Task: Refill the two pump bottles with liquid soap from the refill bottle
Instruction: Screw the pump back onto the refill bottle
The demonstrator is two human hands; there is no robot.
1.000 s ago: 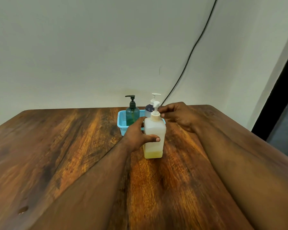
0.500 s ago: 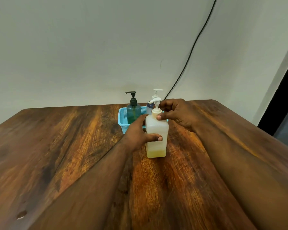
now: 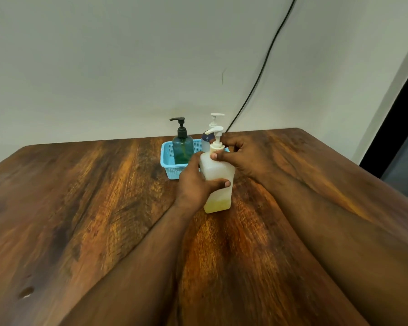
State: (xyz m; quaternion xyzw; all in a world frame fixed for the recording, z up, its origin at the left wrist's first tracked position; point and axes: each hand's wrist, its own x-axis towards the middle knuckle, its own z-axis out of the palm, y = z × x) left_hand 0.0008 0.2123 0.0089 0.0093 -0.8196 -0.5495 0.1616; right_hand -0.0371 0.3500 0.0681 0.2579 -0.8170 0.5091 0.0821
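On the worktop (image 3: 85,208), left to right:
Blue basket (image 3: 169,169): sits at the back, holding a green pump bottle (image 3: 182,149) and a dark bottle with a white pump (image 3: 209,136), both untouched.
Left hand (image 3: 196,184): wraps the white pump bottle (image 3: 219,180), which stands upright just in front of the basket, with only a little yellow soap at its base.
Right hand (image 3: 243,156): a second ago it was only near the pump; now it pinches the collar (image 3: 216,147).
Meaning: you look ready to unscrew the pump, so filling has not started.
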